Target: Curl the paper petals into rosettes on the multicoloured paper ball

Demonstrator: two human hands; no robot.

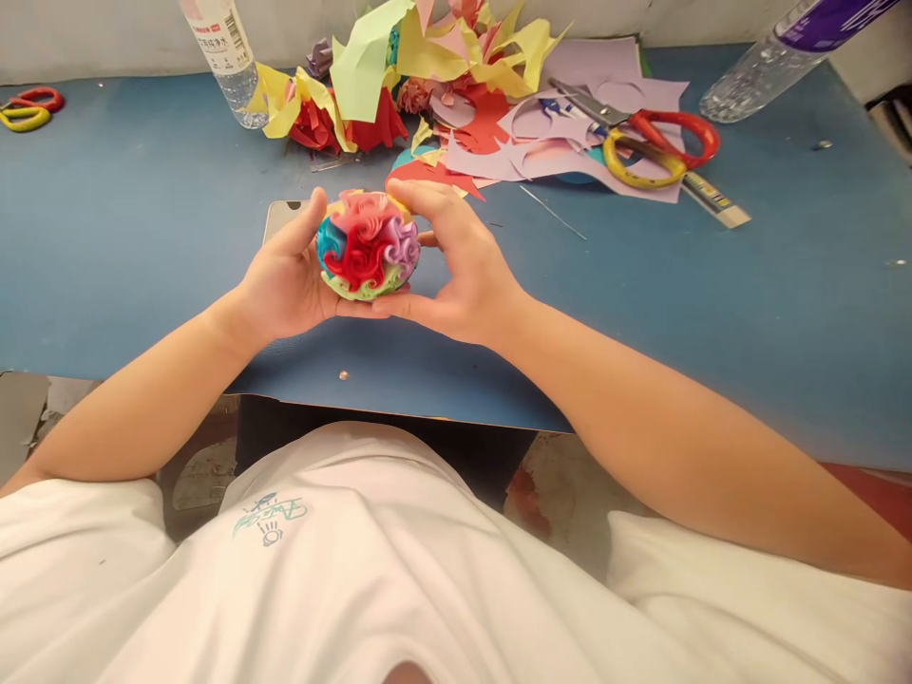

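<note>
A round paper ball [367, 245] made of curled pieces in red, pink, purple, blue, yellow and green is held just above the blue table [142, 237]. My left hand [289, 275] cups its left side and underside, thumb up against the top. On the right, my right hand [456, 271] wraps round it, fingers curved over the top and beneath. Both hands are closed on the ball.
A heap of cut coloured paper scraps [456, 76] lies at the back, with red-and-yellow scissors [655, 142] on it. Two clear bottles [228, 57] [776, 57] stand or lie at the back. More scissors [28, 106] far left. A phone [281, 218] lies behind my left hand.
</note>
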